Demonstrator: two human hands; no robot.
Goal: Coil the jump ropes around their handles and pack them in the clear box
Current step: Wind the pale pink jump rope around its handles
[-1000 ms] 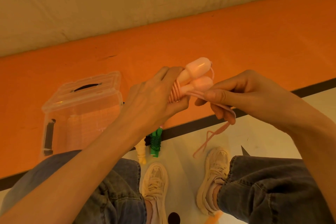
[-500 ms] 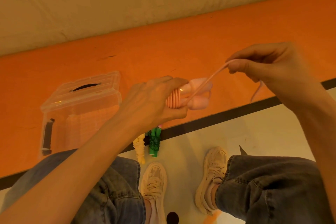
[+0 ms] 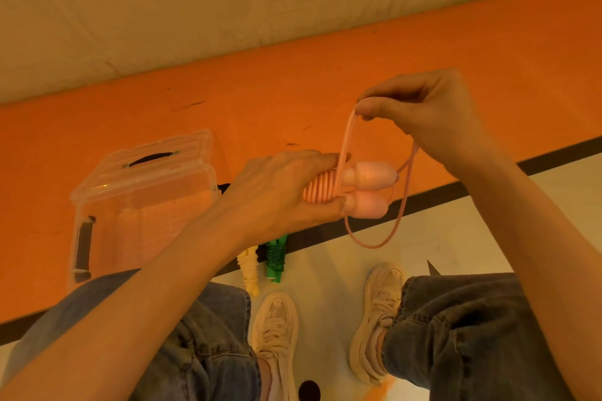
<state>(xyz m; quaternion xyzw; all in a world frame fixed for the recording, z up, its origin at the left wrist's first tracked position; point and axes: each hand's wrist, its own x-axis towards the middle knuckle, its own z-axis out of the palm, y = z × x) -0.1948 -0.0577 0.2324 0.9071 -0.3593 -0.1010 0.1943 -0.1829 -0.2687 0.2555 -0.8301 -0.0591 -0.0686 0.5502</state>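
My left hand [image 3: 280,195] grips the two pink handles [image 3: 368,187] of a jump rope, held side by side with several turns of pink cord coiled around them. My right hand [image 3: 420,107] pinches the loose pink cord [image 3: 374,242] above the handles; the cord runs up from the coil to my fingers and hangs in a loop below. The clear box [image 3: 143,202] stands on the orange floor at the left, lid raised, with a black handle inside at its left wall. A coiled yellow rope [image 3: 249,267] and a coiled green rope [image 3: 275,259] lie on the floor under my left wrist.
My knees in jeans and both pale shoes [image 3: 277,329] fill the lower frame. A black stripe [image 3: 488,179] divides the orange floor from the white floor. A pale wall [image 3: 228,10] runs across the top.
My right hand has carried the cord from beside the handles up and over them, now holding it high so a loop hangs down. My left hand has turned the handles more level.
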